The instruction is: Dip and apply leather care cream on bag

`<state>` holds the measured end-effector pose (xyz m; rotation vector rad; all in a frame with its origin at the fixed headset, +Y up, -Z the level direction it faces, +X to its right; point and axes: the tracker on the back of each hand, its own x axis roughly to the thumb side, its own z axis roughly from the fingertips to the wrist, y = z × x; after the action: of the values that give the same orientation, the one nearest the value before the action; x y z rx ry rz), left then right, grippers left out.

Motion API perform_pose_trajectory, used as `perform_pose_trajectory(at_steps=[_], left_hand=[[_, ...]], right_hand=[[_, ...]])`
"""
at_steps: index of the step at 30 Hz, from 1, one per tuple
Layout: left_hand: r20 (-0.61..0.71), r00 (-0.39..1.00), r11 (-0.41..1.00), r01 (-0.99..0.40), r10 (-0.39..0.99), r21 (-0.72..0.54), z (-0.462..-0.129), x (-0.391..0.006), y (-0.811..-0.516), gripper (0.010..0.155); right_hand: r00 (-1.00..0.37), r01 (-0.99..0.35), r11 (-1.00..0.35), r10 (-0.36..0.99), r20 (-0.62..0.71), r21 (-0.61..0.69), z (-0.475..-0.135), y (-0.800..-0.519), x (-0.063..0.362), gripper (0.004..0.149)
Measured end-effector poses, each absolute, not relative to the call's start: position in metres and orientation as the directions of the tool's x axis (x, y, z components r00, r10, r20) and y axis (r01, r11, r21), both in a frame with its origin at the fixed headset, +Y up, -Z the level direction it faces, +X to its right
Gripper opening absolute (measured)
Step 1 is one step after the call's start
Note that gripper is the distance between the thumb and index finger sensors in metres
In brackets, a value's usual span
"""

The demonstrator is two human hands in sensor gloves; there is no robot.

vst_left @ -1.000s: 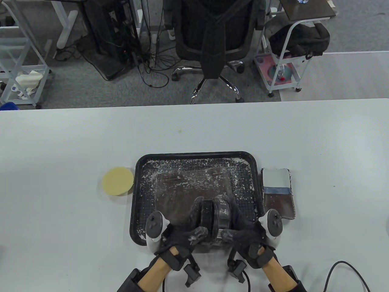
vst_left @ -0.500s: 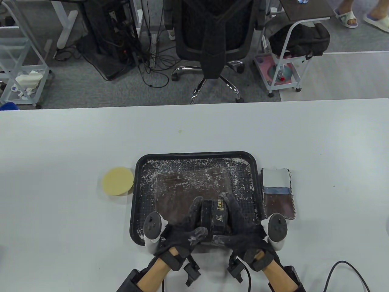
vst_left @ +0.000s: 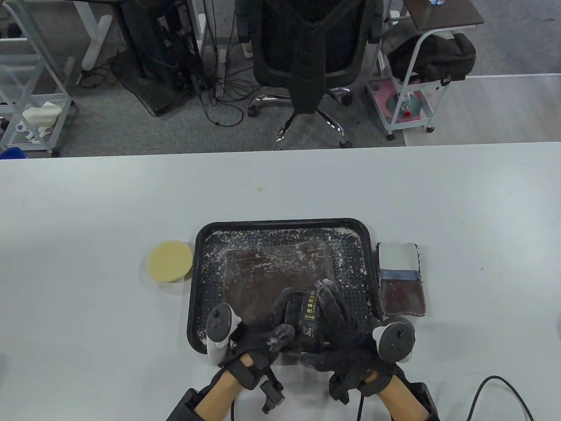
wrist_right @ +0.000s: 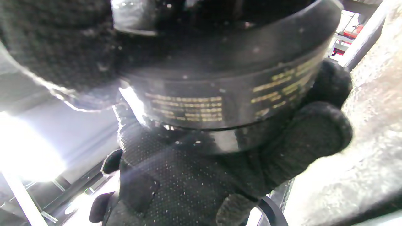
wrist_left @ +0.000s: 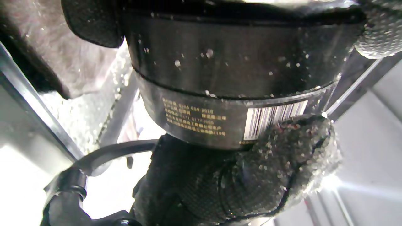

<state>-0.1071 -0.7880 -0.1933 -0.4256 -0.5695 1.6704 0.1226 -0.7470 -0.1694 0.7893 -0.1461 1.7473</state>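
Both hands clasp the black cream jar (vst_left: 307, 322) over the tray (vst_left: 198, 280), left hand (vst_left: 263, 335) round the lid, right hand (vst_left: 346, 337) round the body. Cream-slick gloves could slip mid-twist, dropping it onto the bag (vst_left: 263, 272)

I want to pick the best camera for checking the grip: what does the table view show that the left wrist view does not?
Only the table view shows the yellow sponge, the whole black tray, the brown bag lying in it, and the right hand. Only the left wrist view shows the barcode on the jar's side. Both show the black cream jar gripped by the left hand.
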Motion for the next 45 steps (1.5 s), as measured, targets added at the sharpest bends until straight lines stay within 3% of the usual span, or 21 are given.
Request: perform_pose_trajectory(at_steps=[4,11,17,24,27,31,34,37,42,45], left_hand=[[-0.030,-0.171,-0.154,-0.785,0.985,-0.599,-0.193,-0.108,-0.794,0.121],[-0.001,-0.189,-0.150,-0.773,0.982,-0.616,-0.192,-0.108,-0.791,0.122],[0.291,-0.093,0.100,-0.807,0.952,-0.583,-0.191,-0.107,-0.769,0.122],[0.379,-0.074,0.179,-0.787,0.923,-0.590,-0.189,-0.106,-0.766,0.121],[0.399,-0.053,0.219,-0.765,0.916,-0.605,-0.189,-0.106,-0.764,0.118],[0.364,-0.041,0.199,-0.778,0.930,-0.596,-0.189,-0.107,-0.764,0.117],[0.209,-0.136,0.027,-0.777,0.968,-0.629,-0.192,-0.108,-0.773,0.117],[0.115,-0.209,-0.087,-0.759,0.971,-0.645,-0.194,-0.109,-0.780,0.116],[0.007,-0.209,-0.147,-0.710,0.978,-0.689,-0.195,-0.109,-0.785,0.116],[0.021,-0.201,-0.135,-0.728,0.979,-0.672,-0.196,-0.110,-0.783,0.116]], right_hand=[[-0.210,-0.852,-0.464,0.728,0.653,0.243,-0.165,-0.742,0.119,0.114],[-0.178,-0.894,-0.383,0.782,0.597,0.234,-0.167,-0.748,0.118,0.113],[0.125,-0.936,0.020,0.952,0.279,0.350,-0.173,-0.765,0.121,0.112],[0.272,-0.883,0.259,0.962,-0.023,0.390,-0.175,-0.781,0.121,0.112],[0.304,-0.862,0.314,0.948,-0.090,0.399,-0.176,-0.785,0.123,0.112],[0.240,-0.909,0.191,0.966,0.090,0.371,-0.176,-0.773,0.123,0.112],[0.054,-0.943,-0.066,0.937,0.345,0.327,-0.171,-0.759,0.120,0.112],[-0.110,-0.913,-0.281,0.867,0.486,0.294,-0.164,-0.752,0.114,0.112],[-0.082,-0.926,-0.251,0.863,0.499,0.281,-0.163,-0.754,0.111,0.112],[-0.082,-0.927,-0.251,0.859,0.505,0.277,-0.162,-0.756,0.110,0.112]])
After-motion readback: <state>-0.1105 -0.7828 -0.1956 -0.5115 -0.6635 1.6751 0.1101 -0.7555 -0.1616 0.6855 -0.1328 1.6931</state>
